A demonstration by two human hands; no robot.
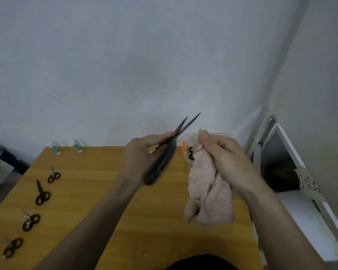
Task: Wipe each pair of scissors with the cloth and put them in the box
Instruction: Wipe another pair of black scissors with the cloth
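Note:
My left hand (142, 152) grips a large pair of black scissors (164, 158) by the handles, held above the wooden table (98, 191). Its blades are slightly apart and point up and to the right. My right hand (222, 154) pinches a pink cloth (209, 191) that hangs down beside the scissors without touching them. Behind the cloth a clear plastic box (187, 141) with an orange clip stands at the table's far edge, with dark scissor handles visible inside. Several small black scissors (42, 193) lie in a row along the table's left side.
Two small white and green bottles (76, 146) stand at the table's far left edge against the wall. A white shelf unit (293, 172) with a paper label stands to the right of the table. A dark object lies off the table's left.

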